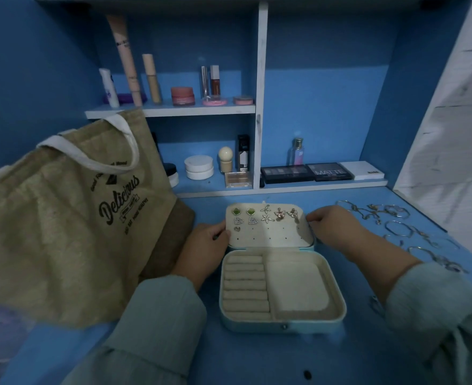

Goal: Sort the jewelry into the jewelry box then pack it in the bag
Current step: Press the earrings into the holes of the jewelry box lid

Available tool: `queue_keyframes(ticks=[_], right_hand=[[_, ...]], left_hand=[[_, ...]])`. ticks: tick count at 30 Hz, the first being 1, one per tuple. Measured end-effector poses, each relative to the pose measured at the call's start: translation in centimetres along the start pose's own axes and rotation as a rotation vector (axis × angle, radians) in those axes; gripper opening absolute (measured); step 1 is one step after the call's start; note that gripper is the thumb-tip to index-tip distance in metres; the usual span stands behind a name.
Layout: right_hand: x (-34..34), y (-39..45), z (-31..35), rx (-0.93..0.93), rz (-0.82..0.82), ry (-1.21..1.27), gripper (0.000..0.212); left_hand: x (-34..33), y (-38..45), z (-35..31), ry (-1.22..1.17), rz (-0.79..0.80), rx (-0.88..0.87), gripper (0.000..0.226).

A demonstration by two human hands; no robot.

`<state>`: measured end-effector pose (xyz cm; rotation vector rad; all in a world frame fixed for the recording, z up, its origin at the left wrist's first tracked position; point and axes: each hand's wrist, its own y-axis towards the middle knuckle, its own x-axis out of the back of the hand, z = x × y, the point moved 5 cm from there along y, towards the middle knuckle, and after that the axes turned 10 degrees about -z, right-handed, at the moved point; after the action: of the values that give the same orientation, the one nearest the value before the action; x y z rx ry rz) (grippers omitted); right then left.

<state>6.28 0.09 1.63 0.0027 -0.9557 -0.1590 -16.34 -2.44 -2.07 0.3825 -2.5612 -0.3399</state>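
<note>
A blue bench (257, 357) sits under blue shelves of cosmetics. In the middle lies an open jewelry box (282, 287), its lid (269, 226) laid back and studded with earrings (265, 215); the ring rolls and tray below are bare. The left hand (204, 245) curls against the lid's left edge and the right hand (332, 226) against its right edge, fingers bent, nothing pinched. Bracelets (401, 229) lie loose on the bench to the right. A burlap bag (62, 218) leans at left. The hands should probably hold the lid steady by its edges, clear of the earrings, while the bracelets go in.
</note>
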Motion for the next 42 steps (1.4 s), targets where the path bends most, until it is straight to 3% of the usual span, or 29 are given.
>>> queue_keyframes(ticks=[8, 15, 19, 24, 27, 32, 37, 42], right_hand=[[-0.5, -0.2, 0.1, 0.045, 0.024, -0.083, 0.038], [0.4, -0.5, -0.9, 0.022, 0.047, 0.122, 0.032], [2.1, -0.7, -1.3, 0.077, 0.132, 0.088, 0.02], [4.5, -1.4, -2.8, 0.177, 0.269, -0.09, 0.012], [5.7, -2.0, -4.2, 0.21, 0.346, -0.226, 0.006], [7.8, -3.5, -7.1, 0.229, 0.396, -0.423, 0.003], [8.5, -4.9, -9.9, 0.234, 0.341, -0.445, 0.012], [8.9, -5.6, -12.1, 0.28, 0.224, -0.384, 0.015]], left_hand=[[-0.1, -0.2, 0.2, 0.218, 0.014, -0.025, 0.027], [0.1, -0.3, -0.4, 0.283, 0.058, 0.017, 0.037], [0.2, -0.3, -0.6, 0.356, 0.101, 0.067, 0.033], [-0.5, -2.0, -4.1, 0.699, 0.094, -0.109, 0.028], [-1.9, -3.2, -6.4, 0.7, 0.129, -0.192, 0.036], [-5.7, -4.8, -9.7, 0.593, 0.316, -0.319, 0.027], [-10.0, -5.7, -12.0, 0.581, 0.474, -0.424, 0.02], [-12.9, -4.8, -12.5, 0.697, 0.475, -0.515, 0.028]])
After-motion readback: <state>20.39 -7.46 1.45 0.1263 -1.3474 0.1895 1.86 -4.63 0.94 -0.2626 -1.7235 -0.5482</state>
